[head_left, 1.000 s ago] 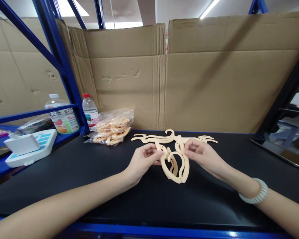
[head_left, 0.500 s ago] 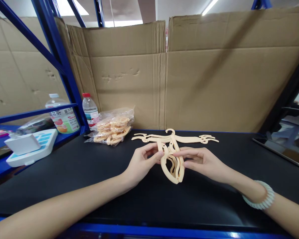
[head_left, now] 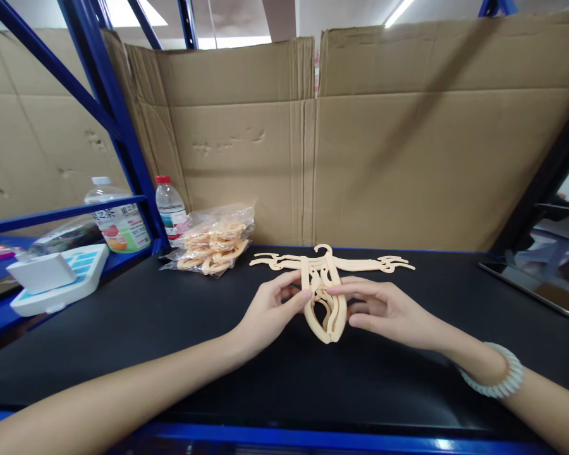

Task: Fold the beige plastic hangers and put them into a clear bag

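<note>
Since a moment ago the hands have drawn closer, left hand (head_left: 270, 309) and right hand (head_left: 384, 309) both pinching the folded wooden hanger pieces (head_left: 326, 309) above the tabletop (head_left: 171, 328), apparently mid-alignment, needing careful squaring next.

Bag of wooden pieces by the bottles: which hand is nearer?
Left. The left hand sits just right of and below the bag of wooden pieces; the right hand is farther right, beyond the folded wooden piece both hands pinch.
</note>
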Tool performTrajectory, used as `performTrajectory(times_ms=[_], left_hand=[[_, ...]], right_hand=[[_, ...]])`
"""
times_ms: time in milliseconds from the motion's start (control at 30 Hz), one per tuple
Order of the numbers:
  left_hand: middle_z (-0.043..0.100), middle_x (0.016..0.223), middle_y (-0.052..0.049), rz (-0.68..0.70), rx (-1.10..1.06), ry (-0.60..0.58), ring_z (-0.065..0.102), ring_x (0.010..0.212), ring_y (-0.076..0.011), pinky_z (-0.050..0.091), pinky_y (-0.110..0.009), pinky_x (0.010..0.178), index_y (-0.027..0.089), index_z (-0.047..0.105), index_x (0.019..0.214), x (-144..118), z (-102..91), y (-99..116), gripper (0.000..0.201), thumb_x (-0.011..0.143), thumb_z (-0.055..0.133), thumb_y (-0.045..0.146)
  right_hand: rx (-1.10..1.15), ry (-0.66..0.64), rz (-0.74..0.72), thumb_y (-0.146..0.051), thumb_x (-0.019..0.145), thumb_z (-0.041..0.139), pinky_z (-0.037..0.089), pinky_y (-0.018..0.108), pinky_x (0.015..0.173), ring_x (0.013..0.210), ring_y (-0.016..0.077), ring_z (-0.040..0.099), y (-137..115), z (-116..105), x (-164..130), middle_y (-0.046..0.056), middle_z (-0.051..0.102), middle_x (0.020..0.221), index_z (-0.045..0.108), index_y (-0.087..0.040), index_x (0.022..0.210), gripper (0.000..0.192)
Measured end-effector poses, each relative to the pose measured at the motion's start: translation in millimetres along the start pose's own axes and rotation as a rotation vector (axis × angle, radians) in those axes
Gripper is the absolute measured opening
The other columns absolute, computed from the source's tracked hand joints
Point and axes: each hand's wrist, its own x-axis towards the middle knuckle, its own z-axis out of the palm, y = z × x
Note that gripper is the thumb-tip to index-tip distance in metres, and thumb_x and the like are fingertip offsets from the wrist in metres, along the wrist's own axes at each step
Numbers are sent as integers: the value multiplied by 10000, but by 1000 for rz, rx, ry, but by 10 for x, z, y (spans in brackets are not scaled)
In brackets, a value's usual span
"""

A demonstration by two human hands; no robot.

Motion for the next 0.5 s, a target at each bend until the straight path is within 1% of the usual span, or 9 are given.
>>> performTrajectory(times_ms=[67, 167, 267, 333, 400, 500], left_hand=[[659, 1154, -108, -46, -50, 23, 651, 975, -246, 550, -366, 840, 163, 635, 1130, 7, -9, -31, 383, 787, 696, 322], [666, 1072, -103, -98, -82, 60, 658, 911, -223, 572, -336, 751, 153, 627, 1079, 10, -24, -73, 367, 772, 710, 337], [644, 886, -46, -102, -51, 112, 641, 800, -172, 567, -286, 674, 148, 622, 1029, 7, -30, -98, 357, 745, 733, 335], [589, 763, -1, -93, -19, 131, 608, 710, -140, 555, -265, 627, 147, 625, 983, 3, -27, -106, 339, 728, 745, 336], [552, 718, 15, -83, 5, 129, 583, 668, -126, 544, -255, 603, 143, 624, 949, 0, -20, -113, 323, 724, 744, 341], [555, 717, 6, -80, 33, 110, 584, 681, -134, 541, -260, 619, 137, 618, 943, 4, -17, -133, 322, 728, 737, 345]], right_hand=[[-11, -22, 3, -245, 853, 625, 504, 409, 960, 1180, 229, 541, -11, 2, -6, 90, 475, 1371, 541, -260, 1287, 443], [-42, -37, -7, -209, 858, 608, 500, 400, 958, 1187, 220, 527, -30, 11, -14, 87, 455, 1375, 527, -266, 1284, 437], [-85, -65, -11, -199, 859, 604, 483, 403, 973, 1175, 212, 530, -56, 24, -26, 89, 470, 1351, 535, -253, 1255, 406], [-104, -89, 7, -220, 860, 606, 478, 407, 976, 1135, 203, 555, -69, 28, -35, 88, 499, 1318, 535, -246, 1243, 391], [-108, -107, 33, -246, 865, 601, 489, 397, 957, 1077, 190, 584, -73, 26, -40, 85, 523, 1290, 535, -244, 1239, 380], [-94, -119, 57, -275, 873, 593, 514, 359, 903, 1040, 182, 597, -70, 13, -37, 89, 520, 1311, 543, -246, 1257, 388]])
